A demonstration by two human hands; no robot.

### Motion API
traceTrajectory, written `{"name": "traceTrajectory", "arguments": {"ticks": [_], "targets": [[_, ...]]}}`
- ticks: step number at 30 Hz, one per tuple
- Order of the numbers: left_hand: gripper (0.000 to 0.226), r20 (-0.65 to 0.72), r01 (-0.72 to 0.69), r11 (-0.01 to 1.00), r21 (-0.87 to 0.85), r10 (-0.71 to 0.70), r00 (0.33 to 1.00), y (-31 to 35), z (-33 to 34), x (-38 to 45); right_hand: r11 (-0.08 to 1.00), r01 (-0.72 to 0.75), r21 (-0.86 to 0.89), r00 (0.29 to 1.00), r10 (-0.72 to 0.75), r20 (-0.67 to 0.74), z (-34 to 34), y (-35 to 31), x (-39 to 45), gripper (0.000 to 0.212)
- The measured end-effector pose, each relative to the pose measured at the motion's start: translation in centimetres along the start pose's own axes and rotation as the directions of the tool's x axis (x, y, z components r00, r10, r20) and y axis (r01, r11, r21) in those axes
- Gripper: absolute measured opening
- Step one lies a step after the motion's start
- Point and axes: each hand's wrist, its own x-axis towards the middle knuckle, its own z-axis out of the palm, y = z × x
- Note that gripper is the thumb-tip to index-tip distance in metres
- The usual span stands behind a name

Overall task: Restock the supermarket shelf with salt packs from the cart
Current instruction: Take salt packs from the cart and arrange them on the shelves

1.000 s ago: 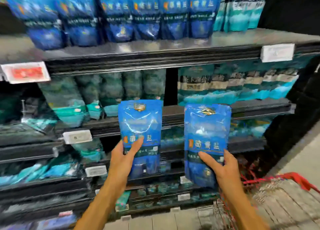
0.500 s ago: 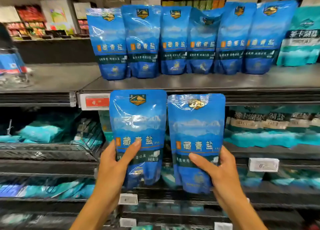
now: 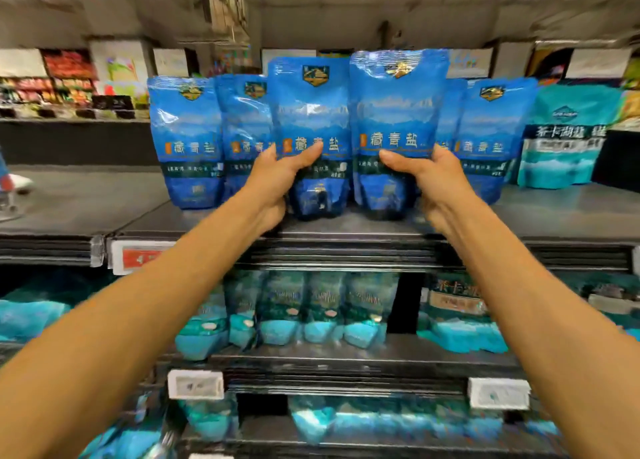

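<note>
Here both hands are raised to the dark grey metal top shelf [image 3: 571,212], each holding one pack upright. The left hand [image 3: 277,178] grips a glossy blue plastic stand-up salt pouch [image 3: 310,112] with its thumb laid across the front over the printed characters and the other fingers hidden behind it. The right hand [image 3: 427,178] grips a second glossy blue salt pouch [image 3: 394,105] the same way, thumb across the front, fingers out of sight behind. The two held pouches stand side by side, edges touching or nearly so, their bottoms at or just above the shelf; whether they rest on it cannot be told.

Just behind the hands, a row of matching blue salt pouches [image 3: 187,140] stands on the same shelf, reaching out past the left hand and past the right hand. Beyond the right hand, beside the last blue one, stands a teal and white salt bag [image 3: 568,140]. Below the left wrist a red and white price tag [image 3: 138,256] is fixed to the shelf edge. Under both forearms, the lower shelf [image 3: 408,351] holds dark green and turquoise pouches [image 3: 322,313], blurred
</note>
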Motion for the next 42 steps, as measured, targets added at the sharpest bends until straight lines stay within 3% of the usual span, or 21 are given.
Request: {"name": "traceTrajectory", "arguments": {"ticks": [4, 7, 10, 13, 14, 17, 20, 22, 27, 30, 33, 37, 39, 41, 42], "targets": [[0.041, 0.026, 0.044, 0.997, 0.066, -0.046, 0.999, -1.4, -0.2, 2.6, 0.982, -0.127, -0.143, 0.983, 0.144, 0.113, -0.2, 1.2, 2.1, 0.028], [0.038, 0.155, -0.038, 0.908, 0.417, -0.03, 0.987, -1.3, -1.6, 3.0, 0.892, -0.162, -0.421, 0.96, 0.24, 0.141, -1.5, 0.5, 2.8, 0.022], [0.039, 0.202, -0.145, 0.696, 0.703, 0.0, 0.979, -0.9, -2.6, 2.8, 0.83, -0.12, -0.545, 0.96, 0.236, 0.148, -2.3, 0.1, 3.2, 0.035], [0.063, 0.082, -0.093, 0.246, 0.965, 0.055, 0.995, 0.3, -2.4, 3.2, 0.802, -0.054, -0.595, 0.978, 0.163, 0.132, -2.0, 0.4, 3.6, 0.05], [0.068, 0.073, -0.082, 0.155, 0.984, 0.066, 0.995, 0.6, -2.2, 3.3, 0.791, -0.045, -0.61, 0.983, 0.144, 0.115, -1.9, 0.6, 3.9, 0.053], [0.064, 0.087, -0.091, 0.053, 0.994, 0.082, 0.993, 1.0, -1.9, 3.5, 0.729, -0.037, -0.683, 0.992, 0.107, 0.061, -1.2, 1.3, 4.4, 0.066], [0.063, 0.072, -0.071, -0.022, 0.997, 0.04, 0.997, 1.5, -1.5, 3.7, 0.628, 0.023, -0.778, 1.0, -0.012, 0.02, -0.7, 1.6, 4.4, 0.051], [0.064, 0.048, -0.044, -0.09, 0.995, 0.05, 0.998, 1.6, -1.3, 3.6, 0.585, 0.049, -0.81, 0.998, -0.066, 0.012, -0.4, 1.6, 3.9, 0.056], [0.076, 0.107, -0.07, -0.224, 0.972, 0.158, 0.982, 0.9, -1.5, 2.4, 0.553, -0.001, -0.833, 1.0, -0.015, -0.011, -0.4, 1.4, 3.2, 0.066], [0.07, 0.162, -0.133, -0.175, 0.975, 0.164, 0.973, 0.6, -2.0, 1.8, 0.516, -0.027, -0.856, 1.0, 0.019, -0.02, -0.8, 1.3, 2.6, 0.066], [0.063, 0.171, -0.168, -0.032, 0.985, 0.202, 0.964, 0.5, -2.7, 0.6, 0.482, -0.043, -0.875, 0.999, 0.013, -0.042, -1.6, 1.1, 1.8, 0.062], [0.041, 0.125, -0.223, 0.206, 0.953, 0.403, 0.907, 0.0, -2.9, -2.0, 0.601, -0.02, -0.799, 0.993, -0.08, -0.085, -3.3, -0.2, -0.4, 0.046], [0.037, 0.067, -0.28, 0.456, 0.845, 0.429, 0.901, -0.3, -2.1, -3.9, 0.694, 0.093, -0.714, 0.973, -0.216, -0.083, -4.3, -1.3, -2.5, 0.025], [0.035, 0.039, -0.301, 0.756, 0.582, 0.343, 0.938, -0.8, -0.5, -6.6, 0.753, 0.214, -0.623, 0.942, -0.327, -0.073, -5.6, -2.2, -5.1, 0.01], [0.034, 0.054, -0.299, 0.831, 0.47, 0.311, 0.949, -1.3, 0.6, -8.0, 0.774, 0.252, -0.581, 0.933, -0.353, -0.065, -6.4, -2.4, -6.6, 0.008]]}}
